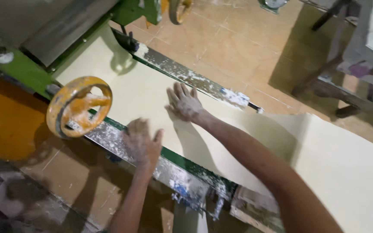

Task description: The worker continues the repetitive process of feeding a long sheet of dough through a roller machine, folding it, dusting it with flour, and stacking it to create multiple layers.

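Observation:
A long pale dough sheet [152, 92] lies on the bed of a green rolling machine [18, 67] and runs out toward the lower right. My right hand [184, 103] rests flat on the sheet with fingers spread, near its far edge. My left hand [142, 144] is floury and open, pressing at the near edge of the sheet beside the metal side rail [104, 136]. Neither hand holds anything.
An orange handwheel [79, 105] stands just left of my left hand. A second floured rail [186, 75] borders the sheet's far side. Tiled floor [234, 43] lies beyond, with a wooden table's legs [329, 86] at the upper right.

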